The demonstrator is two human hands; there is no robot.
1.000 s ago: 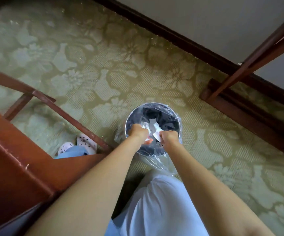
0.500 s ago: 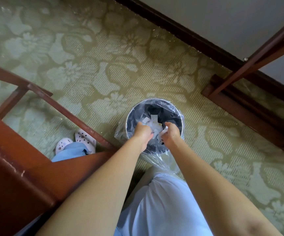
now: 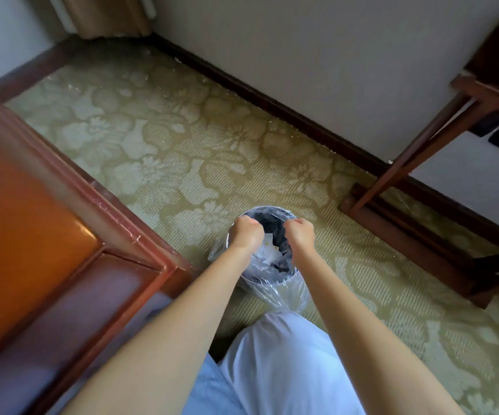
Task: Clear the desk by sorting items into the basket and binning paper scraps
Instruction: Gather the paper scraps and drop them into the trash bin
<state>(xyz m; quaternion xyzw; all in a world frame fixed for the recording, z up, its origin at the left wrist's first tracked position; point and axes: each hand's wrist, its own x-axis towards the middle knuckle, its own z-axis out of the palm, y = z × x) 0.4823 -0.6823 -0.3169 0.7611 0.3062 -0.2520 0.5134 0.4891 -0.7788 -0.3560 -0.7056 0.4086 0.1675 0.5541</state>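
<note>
Fists over the bin [image 3: 267, 209]
Left hand [image 3: 246, 235] and right hand [image 3: 301, 235] are both curled tight, with nothing visible in them. Paper scraps [image 3: 267, 250] sit just below, between them.

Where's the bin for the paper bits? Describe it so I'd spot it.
On the green flowered carpet, just past the wooden desk corner, stands a round bin under the left hand and right hand. It alone is dark, lined with a crinkly clear plastic bag, white scraps inside.
</note>
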